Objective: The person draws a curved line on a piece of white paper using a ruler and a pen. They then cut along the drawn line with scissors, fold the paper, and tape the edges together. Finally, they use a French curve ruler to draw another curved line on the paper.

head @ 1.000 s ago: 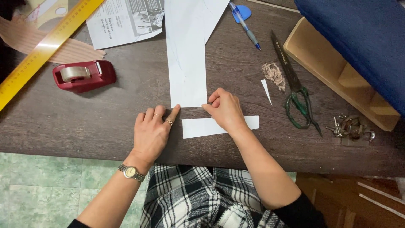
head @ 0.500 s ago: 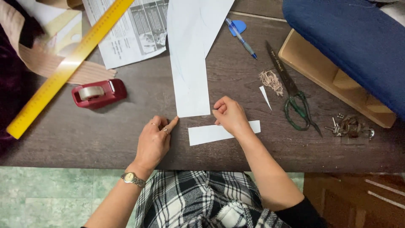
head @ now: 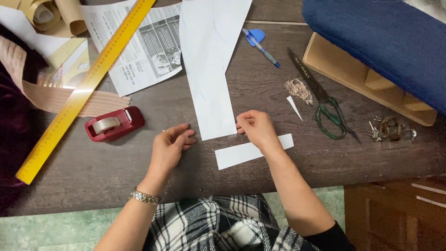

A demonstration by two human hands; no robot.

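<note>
Right hand [head: 256, 130] pinched the lower right corner of the long white paper piece [head: 211, 69], with the small white strip [head: 253, 151] just below its fingers. Left hand [head: 169, 146], fingers loosely curled, touched nothing, just left of the paper's bottom edge. Step looked like lining up strip and piece; joining would need both held flat and edges matched.

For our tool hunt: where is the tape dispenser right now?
The red tape dispenser sits on the dark table, just left of the left hand, beside the yellow ruler.
</note>
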